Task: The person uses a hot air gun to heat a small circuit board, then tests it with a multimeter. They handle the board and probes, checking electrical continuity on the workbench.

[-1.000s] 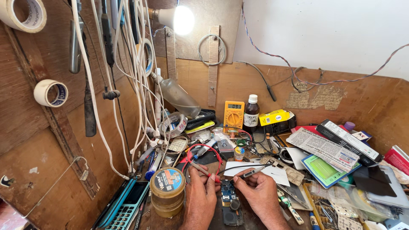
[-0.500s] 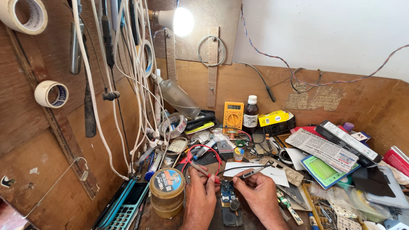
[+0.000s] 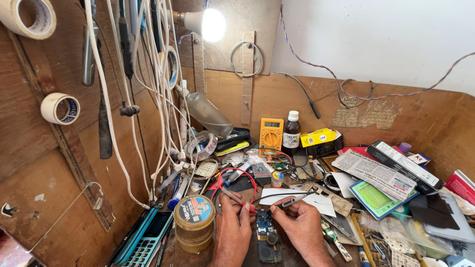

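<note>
Probes meet over the board: my left hand grips the red probe, right hand the black probe (board lying lengthwise between them).

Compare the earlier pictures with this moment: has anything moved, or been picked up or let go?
Nothing visibly changed. The left hand still holds the red multimeter probe and the right hand the dark probe, both tips over the small blue circuit board. The round yellow-lidded tin stays put.
</note>
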